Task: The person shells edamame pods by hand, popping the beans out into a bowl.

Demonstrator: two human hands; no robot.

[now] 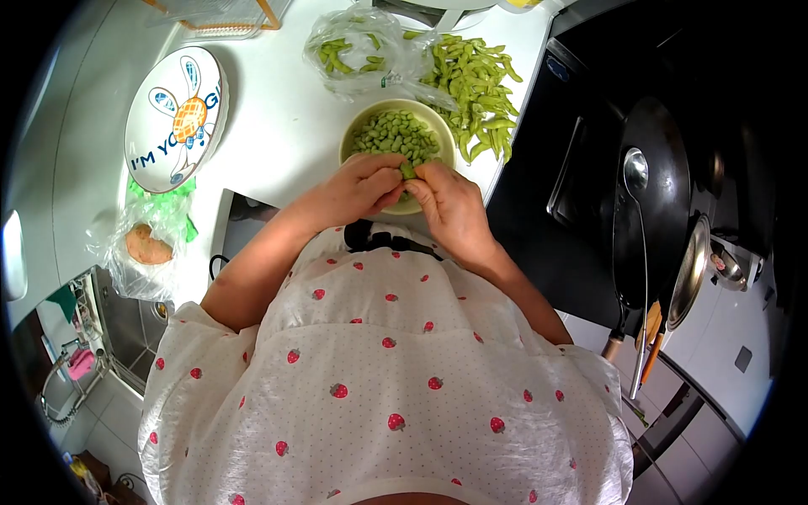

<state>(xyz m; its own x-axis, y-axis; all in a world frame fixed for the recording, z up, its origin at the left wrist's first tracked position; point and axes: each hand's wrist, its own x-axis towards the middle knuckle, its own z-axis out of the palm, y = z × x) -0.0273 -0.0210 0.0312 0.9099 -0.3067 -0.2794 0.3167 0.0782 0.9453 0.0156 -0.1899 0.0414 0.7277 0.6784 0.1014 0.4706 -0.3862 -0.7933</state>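
Note:
Both of my hands meet over the near rim of a pale yellow bowl (347, 150) holding shelled green beans (396, 135). Between their fingertips is a green bean pod (408, 171). My left hand (358, 189) pinches it from the left, fingers curled. From the right, my right hand (453, 206) grips it with thumb and forefinger. Beyond the bowl to the right lies a heap of unshelled pods (475, 88). A clear plastic bag (341, 84) with some pods inside rests behind the bowl.
On the white counter (278, 101), a plate with a rabbit drawing (160, 109) sits left, above a bagged brown root or tuber (149, 244). At right, a black wok (652, 210) with a ladle (636, 170) stands on the dark stove. A sink (122, 324) is at lower left.

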